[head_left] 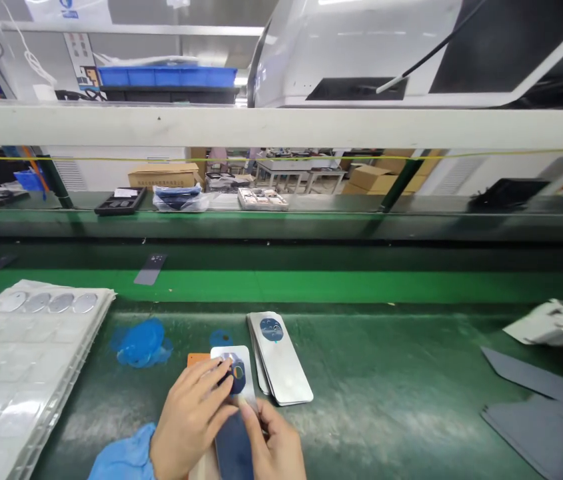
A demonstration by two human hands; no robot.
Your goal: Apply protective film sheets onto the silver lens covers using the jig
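A phone back cover lies in front of me, silvery at its top end and dark blue lower down. A dark blue camera patch shows near its top. My left hand is closed over the cover, fingertips on that patch and thumb near the cover's middle. My right hand pinches the right side of the cover at the lower edge of the silvery part. An orange piece sticks out beneath. To the right is a small stack of silvery phone back covers with a round blue camera patch.
At left stands a stack of clear trays holding round lenses. Blue round films lie beside it. Grey panels and a white object are at right. A green conveyor strip runs behind, below a shelf.
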